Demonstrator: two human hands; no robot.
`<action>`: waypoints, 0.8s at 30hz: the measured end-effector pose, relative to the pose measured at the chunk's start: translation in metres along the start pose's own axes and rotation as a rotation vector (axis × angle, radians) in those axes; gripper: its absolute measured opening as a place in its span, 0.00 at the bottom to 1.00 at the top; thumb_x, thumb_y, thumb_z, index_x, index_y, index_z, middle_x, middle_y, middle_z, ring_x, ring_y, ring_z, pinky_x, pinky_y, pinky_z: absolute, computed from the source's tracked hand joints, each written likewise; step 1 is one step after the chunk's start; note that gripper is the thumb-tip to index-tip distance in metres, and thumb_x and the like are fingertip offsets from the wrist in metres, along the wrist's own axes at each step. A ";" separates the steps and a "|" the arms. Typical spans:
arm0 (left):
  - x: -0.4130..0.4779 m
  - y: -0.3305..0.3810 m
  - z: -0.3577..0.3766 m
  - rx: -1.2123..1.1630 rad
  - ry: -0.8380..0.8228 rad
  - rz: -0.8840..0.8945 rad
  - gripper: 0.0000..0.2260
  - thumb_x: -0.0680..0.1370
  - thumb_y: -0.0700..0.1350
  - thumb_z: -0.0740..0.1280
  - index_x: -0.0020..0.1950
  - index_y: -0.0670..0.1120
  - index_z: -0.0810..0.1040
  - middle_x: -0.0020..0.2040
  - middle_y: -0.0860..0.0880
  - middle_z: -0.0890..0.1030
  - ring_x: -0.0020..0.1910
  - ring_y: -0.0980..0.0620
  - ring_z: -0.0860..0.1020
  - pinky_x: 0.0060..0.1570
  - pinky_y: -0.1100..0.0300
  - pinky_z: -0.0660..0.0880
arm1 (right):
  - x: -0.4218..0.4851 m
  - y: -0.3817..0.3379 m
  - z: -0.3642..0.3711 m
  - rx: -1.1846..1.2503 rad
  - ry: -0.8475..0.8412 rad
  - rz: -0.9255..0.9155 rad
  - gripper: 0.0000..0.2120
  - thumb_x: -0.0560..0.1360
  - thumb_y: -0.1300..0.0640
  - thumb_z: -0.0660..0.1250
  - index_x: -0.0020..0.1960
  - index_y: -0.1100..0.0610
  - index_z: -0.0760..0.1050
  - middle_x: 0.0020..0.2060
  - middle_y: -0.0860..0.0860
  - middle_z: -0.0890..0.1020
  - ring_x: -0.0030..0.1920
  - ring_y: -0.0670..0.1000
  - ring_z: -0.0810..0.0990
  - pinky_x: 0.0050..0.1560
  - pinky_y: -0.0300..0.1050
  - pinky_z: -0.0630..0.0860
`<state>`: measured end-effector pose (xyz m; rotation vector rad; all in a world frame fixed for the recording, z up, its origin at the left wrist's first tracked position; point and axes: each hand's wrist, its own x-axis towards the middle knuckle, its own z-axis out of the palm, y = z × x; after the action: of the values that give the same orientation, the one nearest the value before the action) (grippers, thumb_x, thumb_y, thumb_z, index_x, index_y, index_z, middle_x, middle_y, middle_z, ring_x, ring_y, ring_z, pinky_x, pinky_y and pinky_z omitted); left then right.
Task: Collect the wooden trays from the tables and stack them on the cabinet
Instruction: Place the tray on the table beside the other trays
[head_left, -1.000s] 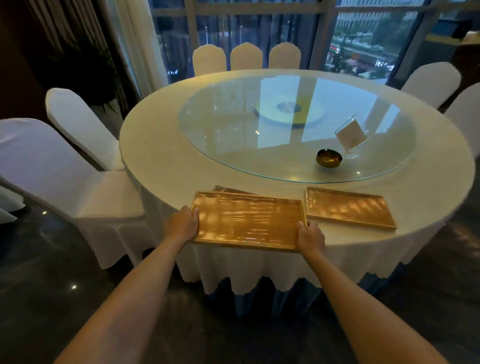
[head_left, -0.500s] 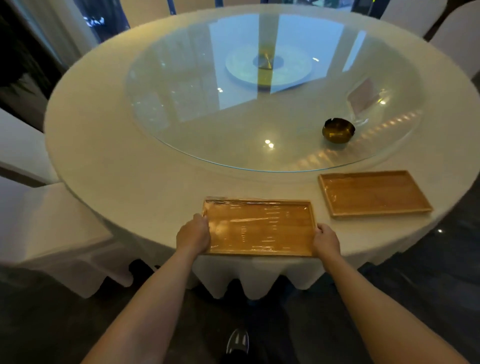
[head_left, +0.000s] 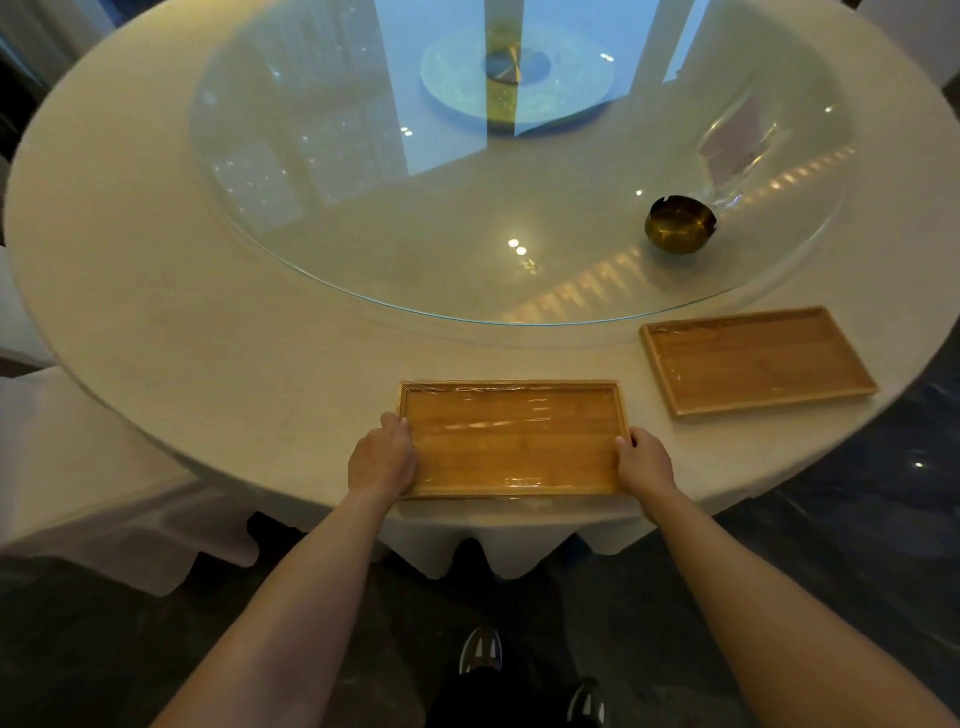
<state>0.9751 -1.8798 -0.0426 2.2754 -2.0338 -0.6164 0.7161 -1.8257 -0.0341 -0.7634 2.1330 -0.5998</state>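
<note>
Wooden tray (head_left: 511, 436) lies between both hands, left grip (head_left: 382, 460) and right grip (head_left: 644, 465) clasping its ends.

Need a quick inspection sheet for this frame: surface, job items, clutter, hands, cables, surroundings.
Surface: round table under a white cloth, glass turntable on top.
Job's things: near tray at the table edge; second tray lies apart to its right, untouched.
Clutter: brass ashtray and clear card stand on the glass.
Grippers: left hand and right hand grip the near tray's short ends.
Cables: nothing seen.
Surroundings: covered chair at left, dark glossy floor; no cabinet in view.
</note>
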 end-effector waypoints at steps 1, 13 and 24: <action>0.000 0.000 0.001 -0.013 -0.003 -0.002 0.17 0.82 0.46 0.47 0.57 0.37 0.70 0.52 0.35 0.81 0.50 0.36 0.79 0.39 0.52 0.69 | 0.001 -0.001 0.000 -0.015 -0.003 0.005 0.15 0.80 0.60 0.53 0.63 0.63 0.71 0.60 0.61 0.76 0.59 0.59 0.74 0.56 0.49 0.70; 0.000 -0.005 0.003 0.029 -0.003 0.041 0.17 0.83 0.46 0.46 0.56 0.38 0.70 0.49 0.39 0.82 0.46 0.39 0.81 0.39 0.53 0.73 | 0.004 -0.008 0.003 -0.182 -0.027 0.073 0.16 0.80 0.60 0.54 0.65 0.65 0.67 0.64 0.62 0.72 0.62 0.61 0.73 0.61 0.51 0.71; 0.004 0.027 -0.019 0.109 0.155 0.111 0.16 0.81 0.48 0.51 0.60 0.39 0.71 0.57 0.39 0.77 0.49 0.36 0.79 0.43 0.49 0.76 | 0.000 -0.012 -0.029 -0.228 -0.017 -0.147 0.35 0.79 0.50 0.57 0.76 0.62 0.43 0.75 0.60 0.54 0.75 0.59 0.53 0.73 0.54 0.57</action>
<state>0.9557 -1.8919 -0.0190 2.1701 -2.1482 -0.3191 0.6965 -1.8296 -0.0095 -1.0536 2.1659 -0.4265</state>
